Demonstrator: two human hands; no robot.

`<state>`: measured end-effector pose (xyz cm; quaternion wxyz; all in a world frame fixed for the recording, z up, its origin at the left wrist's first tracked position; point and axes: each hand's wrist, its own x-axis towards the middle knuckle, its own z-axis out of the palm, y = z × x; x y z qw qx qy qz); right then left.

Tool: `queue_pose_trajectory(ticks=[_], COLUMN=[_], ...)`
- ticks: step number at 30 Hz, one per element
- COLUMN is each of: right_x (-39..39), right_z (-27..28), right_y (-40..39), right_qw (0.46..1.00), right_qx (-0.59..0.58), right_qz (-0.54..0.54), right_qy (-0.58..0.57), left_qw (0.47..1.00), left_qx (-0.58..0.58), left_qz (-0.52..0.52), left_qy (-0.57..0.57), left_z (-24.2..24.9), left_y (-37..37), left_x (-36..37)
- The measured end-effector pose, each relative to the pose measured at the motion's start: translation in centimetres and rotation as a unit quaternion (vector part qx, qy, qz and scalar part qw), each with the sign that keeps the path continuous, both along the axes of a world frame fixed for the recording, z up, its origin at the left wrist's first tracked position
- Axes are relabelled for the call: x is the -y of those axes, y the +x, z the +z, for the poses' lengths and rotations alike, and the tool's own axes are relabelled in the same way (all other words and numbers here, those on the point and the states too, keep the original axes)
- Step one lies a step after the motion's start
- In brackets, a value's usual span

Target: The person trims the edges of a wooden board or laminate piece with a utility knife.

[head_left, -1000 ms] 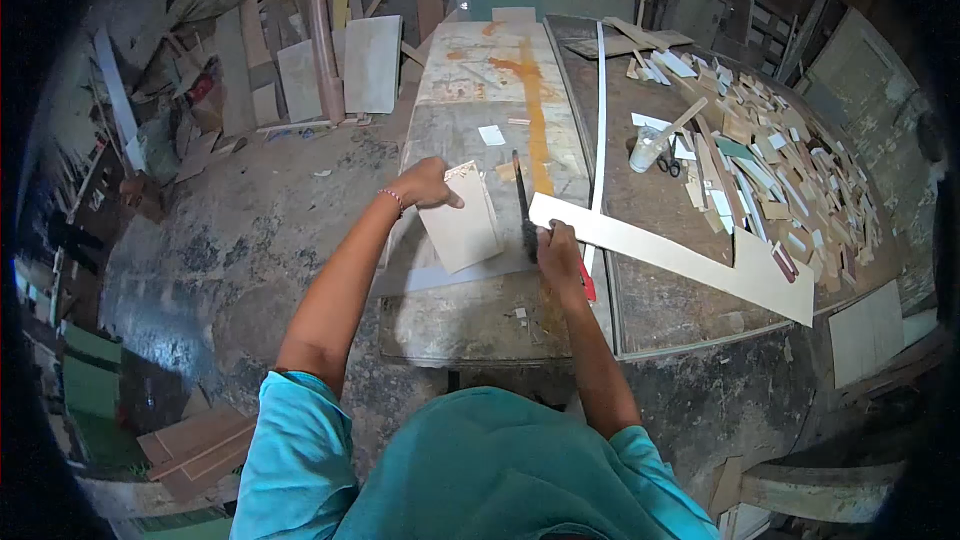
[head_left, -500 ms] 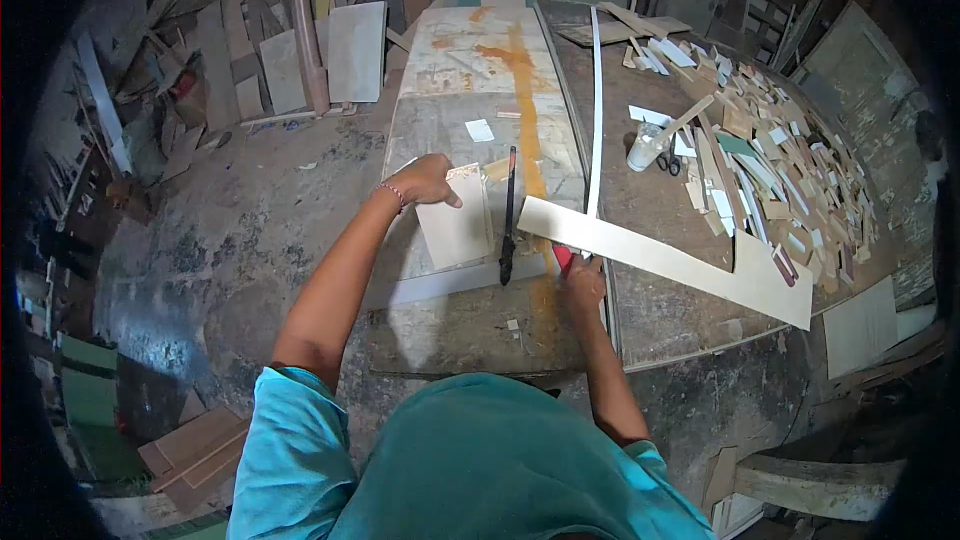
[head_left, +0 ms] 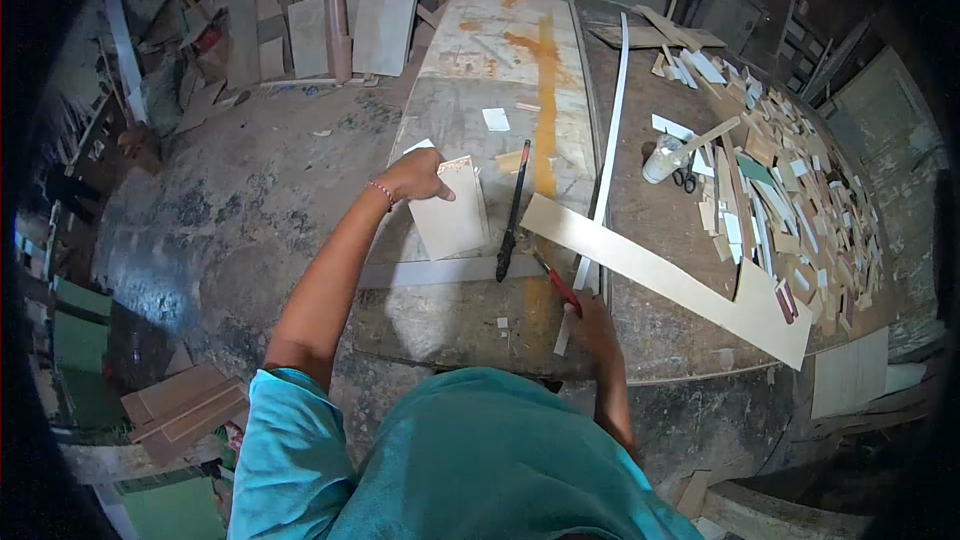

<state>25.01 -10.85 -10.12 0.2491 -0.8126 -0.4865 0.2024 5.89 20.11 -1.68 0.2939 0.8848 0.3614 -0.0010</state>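
Left hand [head_left: 412, 176] — fingers gripping pale sheets [head_left: 450, 212], right hand [head_left: 592, 325] — fingers clenched round red-handled tool [head_left: 562, 287].

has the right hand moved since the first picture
Yes. Judged against the orange stripe, the right hand has moved right and nearer the person: first it was over the stripe's line, now it is to its right, holding the red-handled tool.

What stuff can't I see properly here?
All in the head view:
- Part of the red tool: the right hand covers its handle.
- The red tool's tip: too small to tell its shape.
- A corner of the cream sheets: hidden under the left hand.
- What's in the jar: too small and blurry.
- The room's far sides: lost in the dark round edge.
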Motion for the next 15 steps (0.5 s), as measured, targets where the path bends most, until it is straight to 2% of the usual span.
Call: queue_pose_trajectory(ticks=[2,5,8,11,14,15], right_x=[0.0,0.1,0.0,-1.0,-2.5,-3.1], right_z=[2.6,2.2,2.9,2.1,0.2,-0.3], right_y=[-0.1,1.0,0.7,-0.4,-3.0,-3.7], right_qw=[0.999,0.993,0.949,0.946,0.915,0.925], right_qx=[-0.032,-0.1,-0.311,-0.325,-0.394,-0.37], right_qz=[-0.012,-0.027,-0.051,-0.01,-0.032,-0.028], right_qy=[-0.014,-0.057,0.023,0.011,0.078,0.08], left_qw=[1.0,1.0,1.0,1.0,1.0,1.0], left_qx=[0.008,0.011,0.013,0.003,0.006,0.002], left_qz=[0.005,0.009,0.004,0.0,-0.009,-0.009], left_qy=[0.0,0.003,0.005,-0.014,-0.017,-0.012], left_z=[0.0,-0.1,-0.6,0.8,1.0,1.0], left_y=[0.1,0.0,-0.2,0.0,-0.4,-0.3], left_x=[-0.1,-0.2,-0.5,-0.1,-0.4,-0.7])
